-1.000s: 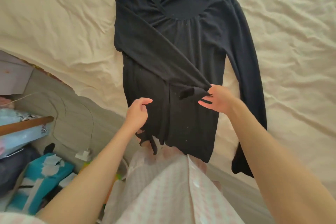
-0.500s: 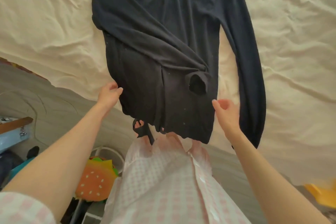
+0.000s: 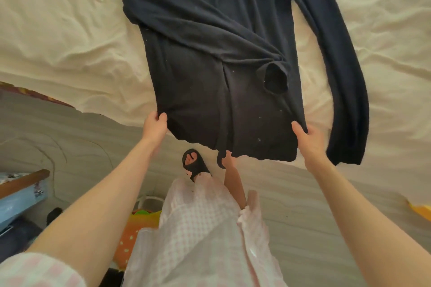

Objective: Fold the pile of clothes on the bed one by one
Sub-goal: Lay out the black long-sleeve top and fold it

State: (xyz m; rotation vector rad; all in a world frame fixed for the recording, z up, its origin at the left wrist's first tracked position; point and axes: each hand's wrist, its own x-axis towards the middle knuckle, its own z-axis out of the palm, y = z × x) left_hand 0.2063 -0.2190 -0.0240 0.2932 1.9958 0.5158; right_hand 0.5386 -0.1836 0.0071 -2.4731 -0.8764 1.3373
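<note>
Garment: a black long-sleeved knit top (image 3: 210, 53) lay on the cream-sheeted bed (image 3: 58, 30), hem overhanging.
Left hand (image 3: 155, 127): fingers clamped on the hem corner.
Right hand (image 3: 307, 141): gripped the opposite corner.
Handling: probably soft, light, floppy; corners suit best.

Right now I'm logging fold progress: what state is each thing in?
Black top: spread on the bed, hem lifted.
Left sleeve: folded across the body.
Right sleeve: still stretched out.
Left hand: grips the hem corner.
Right hand: grips the other corner.
</note>
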